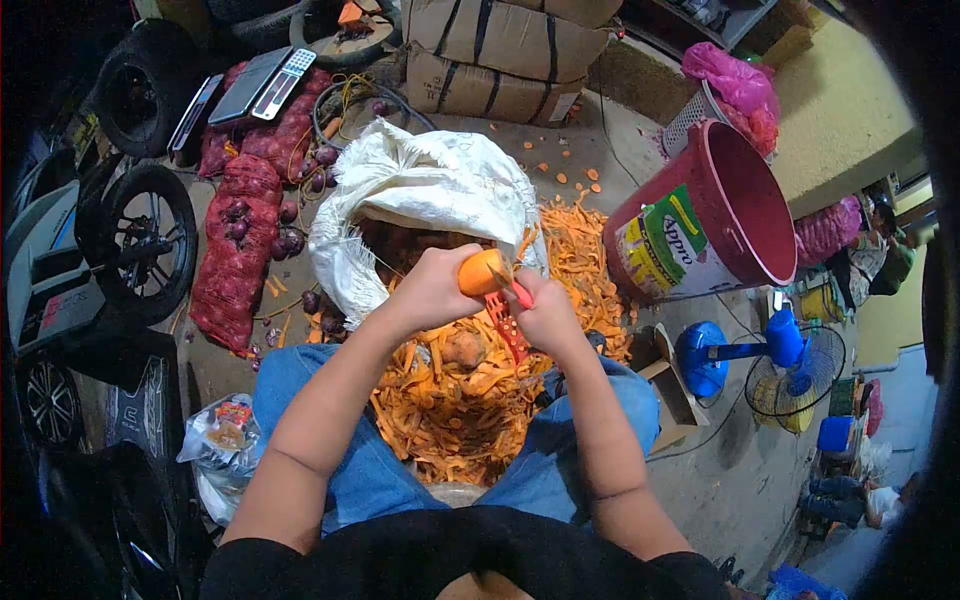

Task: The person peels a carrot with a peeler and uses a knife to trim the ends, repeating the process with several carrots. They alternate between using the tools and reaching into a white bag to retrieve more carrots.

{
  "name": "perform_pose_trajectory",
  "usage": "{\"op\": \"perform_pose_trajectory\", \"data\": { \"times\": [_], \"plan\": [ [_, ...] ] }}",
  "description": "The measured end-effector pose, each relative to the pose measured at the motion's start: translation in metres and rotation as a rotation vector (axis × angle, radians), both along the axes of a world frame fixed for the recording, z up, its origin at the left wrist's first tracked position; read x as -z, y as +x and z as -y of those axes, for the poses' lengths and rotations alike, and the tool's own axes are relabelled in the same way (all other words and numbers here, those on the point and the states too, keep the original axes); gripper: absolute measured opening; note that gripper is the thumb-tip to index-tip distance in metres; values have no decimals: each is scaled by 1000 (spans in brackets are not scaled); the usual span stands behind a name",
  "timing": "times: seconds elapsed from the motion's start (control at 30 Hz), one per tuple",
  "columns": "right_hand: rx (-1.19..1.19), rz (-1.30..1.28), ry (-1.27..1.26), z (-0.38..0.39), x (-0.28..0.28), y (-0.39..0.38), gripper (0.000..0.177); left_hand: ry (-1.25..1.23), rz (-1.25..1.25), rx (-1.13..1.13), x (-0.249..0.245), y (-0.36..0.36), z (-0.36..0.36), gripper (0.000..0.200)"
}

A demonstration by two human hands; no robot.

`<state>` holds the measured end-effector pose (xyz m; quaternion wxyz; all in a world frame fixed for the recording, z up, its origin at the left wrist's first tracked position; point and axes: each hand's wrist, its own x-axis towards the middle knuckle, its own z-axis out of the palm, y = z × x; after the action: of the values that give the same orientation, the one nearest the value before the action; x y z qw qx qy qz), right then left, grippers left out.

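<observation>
My left hand point(437, 290) is closed around a thick orange carrot point(480, 272), its cut end toward the right. In my right hand point(546, 314) is the red handle of a small knife point(515, 287), its blade against the carrot's end. A red perforated piece point(506, 325) hangs just below, beside my right hand; what holds it is unclear. Beyond my hands lies an open white woven sack point(430, 180). Orange peelings point(455, 415) are heaped between my knees, with a rough brownish lump point(464, 348) on top.
A large maroon bucket point(640, 225) stands at the right, near a blue fan point(785, 340) and an open carton point(672, 390). Red net sacks of onions point(238, 255), a scale point(250, 85) and wheels point(150, 240) are at the left. Boxes point(500, 60) are stacked behind.
</observation>
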<state>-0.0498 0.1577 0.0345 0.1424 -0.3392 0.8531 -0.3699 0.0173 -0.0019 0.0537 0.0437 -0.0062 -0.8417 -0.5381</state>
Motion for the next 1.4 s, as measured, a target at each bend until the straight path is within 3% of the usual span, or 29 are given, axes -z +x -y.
{"op": "perform_pose_trajectory", "data": {
  "times": [0.2,0.23,0.27,0.3,0.33,0.4,0.43,0.53,0.63,0.7,0.73,0.8,0.87,0.93,1.03,1.07,1.13,1.2,1.27,1.3,1.33,1.4],
  "plan": [
    [50,-30,-72,7,14,0,13,22,4,-30,1,3,0,30],
    [48,-28,-71,4,39,-13,13,23,7,-32,0,4,-3,30],
    [96,101,-51,-1,82,-34,13,59,-135,212,-4,9,-8,30],
    [148,231,-36,4,84,-38,14,92,-275,461,-10,14,-14,29],
    [159,238,-45,4,87,-37,14,226,-173,566,-21,18,-28,29],
    [284,495,-46,1,79,-35,16,180,-131,314,-11,13,-25,28],
    [203,227,186,4,95,-41,19,178,-139,315,-11,10,-21,28],
    [283,156,137,5,111,-43,21,265,29,225,-8,13,-13,29],
    [361,294,86,-1,93,-53,22,145,112,207,12,11,-14,29],
    [302,309,55,-1,76,-43,22,-280,125,158,43,10,-6,32],
    [241,318,25,1,70,-38,22,-281,126,160,55,10,-4,32],
    [235,395,-19,6,65,-30,22,-770,499,227,79,13,-3,43],
    [235,574,-49,6,52,-26,21,-833,672,306,106,13,-4,42],
    [224,517,-43,3,50,-29,23,-877,773,420,128,15,-8,41],
    [260,141,37,-4,54,-29,28,-953,920,612,142,11,-11,38],
    [267,142,37,-8,62,-33,28,-980,964,691,145,10,-14,37],
    [224,483,129,-13,72,-41,29,-1003,960,666,133,8,-24,36],
    [305,494,164,-16,82,-35,30,-890,886,783,111,7,-30,46],
    [238,213,288,-20,103,-33,26,-846,851,838,87,6,-40,47],
    [243,537,238,-16,98,-36,26,-798,815,888,78,5,-44,49],
    [247,538,236,-16,93,-34,26,-801,814,891,72,6,-46,49],
    [305,751,-15,-17,77,-32,25,-679,684,911,65,5,-50,51]
  ]
}}
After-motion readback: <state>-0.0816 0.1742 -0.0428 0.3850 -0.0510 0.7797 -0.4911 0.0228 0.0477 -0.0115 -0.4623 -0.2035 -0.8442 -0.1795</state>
